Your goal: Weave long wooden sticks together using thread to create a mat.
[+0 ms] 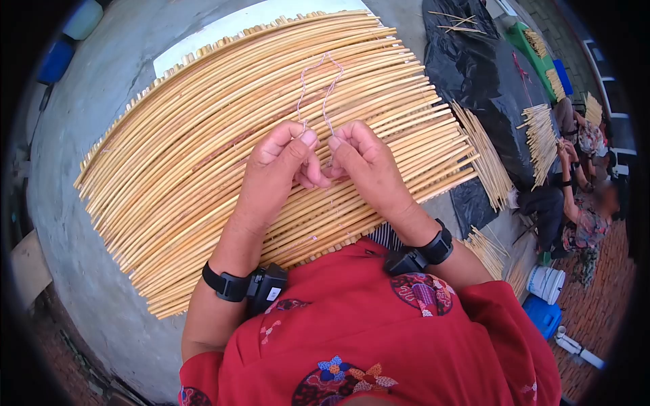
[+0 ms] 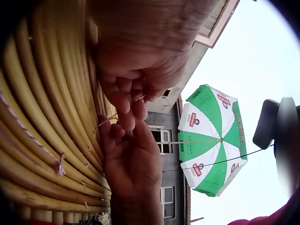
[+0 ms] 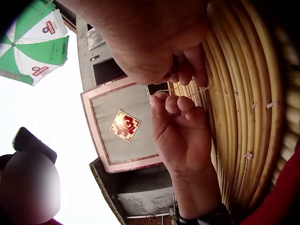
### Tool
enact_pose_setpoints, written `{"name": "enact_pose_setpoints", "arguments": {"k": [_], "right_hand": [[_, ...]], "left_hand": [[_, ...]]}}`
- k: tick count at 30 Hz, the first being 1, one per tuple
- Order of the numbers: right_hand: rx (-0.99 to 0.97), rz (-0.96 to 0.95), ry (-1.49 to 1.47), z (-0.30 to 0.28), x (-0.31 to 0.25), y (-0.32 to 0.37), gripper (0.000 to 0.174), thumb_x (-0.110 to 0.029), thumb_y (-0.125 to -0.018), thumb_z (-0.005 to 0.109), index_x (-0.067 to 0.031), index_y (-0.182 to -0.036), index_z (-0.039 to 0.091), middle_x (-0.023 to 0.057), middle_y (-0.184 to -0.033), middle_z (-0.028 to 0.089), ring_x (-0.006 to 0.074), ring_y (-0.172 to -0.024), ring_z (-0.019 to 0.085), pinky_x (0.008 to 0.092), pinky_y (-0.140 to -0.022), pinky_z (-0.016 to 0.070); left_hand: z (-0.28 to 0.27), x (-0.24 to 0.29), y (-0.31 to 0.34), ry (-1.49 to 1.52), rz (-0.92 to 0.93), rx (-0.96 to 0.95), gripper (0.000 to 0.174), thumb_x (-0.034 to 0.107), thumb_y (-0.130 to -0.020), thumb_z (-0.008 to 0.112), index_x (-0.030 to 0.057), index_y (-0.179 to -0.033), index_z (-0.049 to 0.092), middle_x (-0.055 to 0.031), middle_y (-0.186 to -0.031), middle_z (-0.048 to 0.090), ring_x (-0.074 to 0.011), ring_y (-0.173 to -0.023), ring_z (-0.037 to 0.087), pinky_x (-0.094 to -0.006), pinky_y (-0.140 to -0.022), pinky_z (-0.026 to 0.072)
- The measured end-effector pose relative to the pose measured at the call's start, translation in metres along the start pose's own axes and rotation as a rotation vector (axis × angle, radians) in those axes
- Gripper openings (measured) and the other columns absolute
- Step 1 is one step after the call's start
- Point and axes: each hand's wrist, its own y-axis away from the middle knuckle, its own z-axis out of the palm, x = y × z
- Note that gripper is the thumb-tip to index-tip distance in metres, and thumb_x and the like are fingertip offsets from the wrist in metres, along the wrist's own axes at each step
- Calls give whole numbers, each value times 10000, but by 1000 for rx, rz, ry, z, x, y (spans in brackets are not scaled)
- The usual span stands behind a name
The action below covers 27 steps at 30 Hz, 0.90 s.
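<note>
A wide mat of pale yellow reed sticks, laid side by side, spreads beneath both hands. Over its middle, my left hand pinches one strand of a thin pink-and-white string between thumb and forefinger. Facing it a short way off, my right hand pinches the other strand the same way. Beyond the fingertips the string forms a long loop lying over the sticks. Small string knots dot the sticks near the hands in the left wrist view. The curled fingers partly hide the string between the hands.
Black plastic sheeting lies right of the mat, with loose stick bundles on and beside it. Other people sit at the far right, near a white bucket and a blue container. A green-and-white parasol stands overhead.
</note>
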Motion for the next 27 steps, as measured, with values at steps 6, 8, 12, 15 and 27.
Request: {"name": "enact_pose_setpoints", "arguments": {"k": [6,8,12,15,27], "right_hand": [[-4,13,24,2,-1,-1,185,-178,-935,553,3,-917,520,52,-691,586,114,-630,629,252,-564,513],[-7,7,30,3,-1,-1,184,-179,-935,554,1,-916,521,52,-690,587,116,-630,632,255,-564,513],[-8,13,72,3,2,1,173,-172,-931,558,-4,-908,526,49,-700,590,115,-632,636,264,-559,508],[-30,12,41,3,0,-1,152,-162,-928,561,-12,-911,541,28,-720,589,90,-642,605,257,-567,496],[-133,-126,628,-34,-27,7,151,-198,-827,700,-61,-819,638,37,-622,585,126,-567,572,295,-525,447]], "left_hand": [[4,-9,1,60,95,63,181,208,-964,519,47,-883,538,-11,-559,443,-118,-490,503,-254,-519,489],[3,-10,2,66,119,68,184,207,-965,518,44,-882,536,-11,-555,440,-118,-492,504,-258,-522,494],[5,-16,5,91,138,82,193,209,-970,510,40,-877,525,-21,-560,457,-129,-494,509,-258,-521,487],[3,-16,4,115,209,86,199,223,-981,492,41,-904,513,-47,-621,526,-128,-523,536,-246,-524,465],[1,-18,9,187,261,283,193,229,-991,461,50,-958,527,-50,-635,530,-92,-484,437,-199,-447,353]]}}
